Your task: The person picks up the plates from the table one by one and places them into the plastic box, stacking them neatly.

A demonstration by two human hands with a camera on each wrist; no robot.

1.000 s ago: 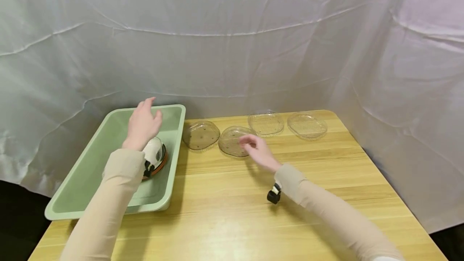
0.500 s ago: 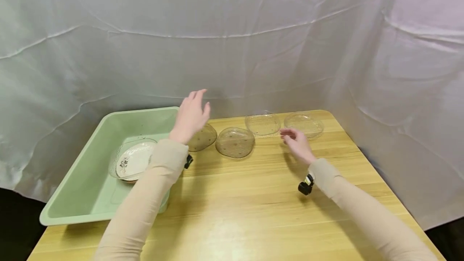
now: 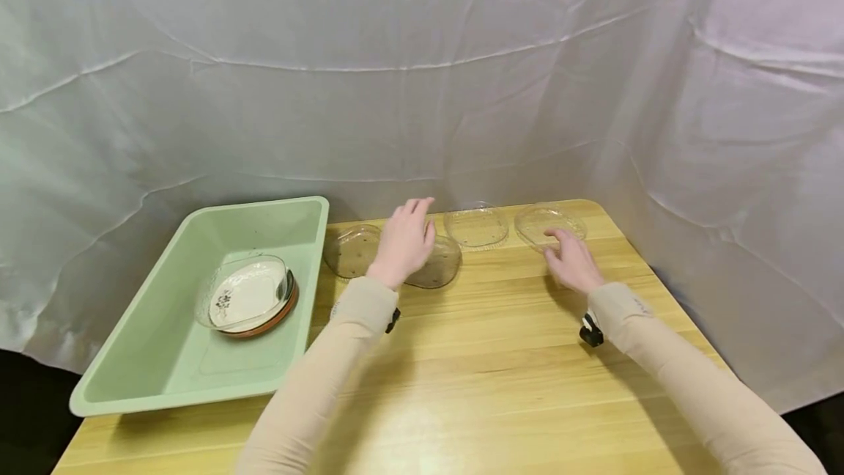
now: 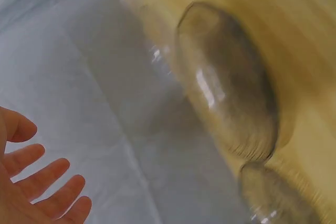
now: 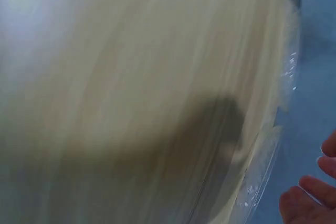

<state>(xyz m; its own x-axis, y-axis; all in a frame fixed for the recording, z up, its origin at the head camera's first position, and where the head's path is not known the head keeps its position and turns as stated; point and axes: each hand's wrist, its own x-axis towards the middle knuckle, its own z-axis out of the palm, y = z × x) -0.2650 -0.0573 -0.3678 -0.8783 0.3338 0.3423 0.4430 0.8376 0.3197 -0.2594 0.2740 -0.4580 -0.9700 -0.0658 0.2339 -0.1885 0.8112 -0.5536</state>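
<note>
My left hand hovers over a smoky glass plate, hiding part of it. In the left wrist view the fingers of this hand are spread and hold nothing. Another smoky plate lies to its left, by the tub. My right hand is at the near edge of the rightmost clear glass plate, overlapping it. Loosely bent fingers show on the right hand in the right wrist view, with nothing between them. A second clear plate lies between the hands, toward the back.
A green tub stands on the left of the wooden table. Inside it are a clear glass dish, a white patterned dish and a brown-rimmed piece, stacked. A grey curtain hangs close behind the table.
My left hand has moved right, from over the tub to over the smoky plates. My right hand has moved right, from a smoky plate to the rightmost clear plate.
</note>
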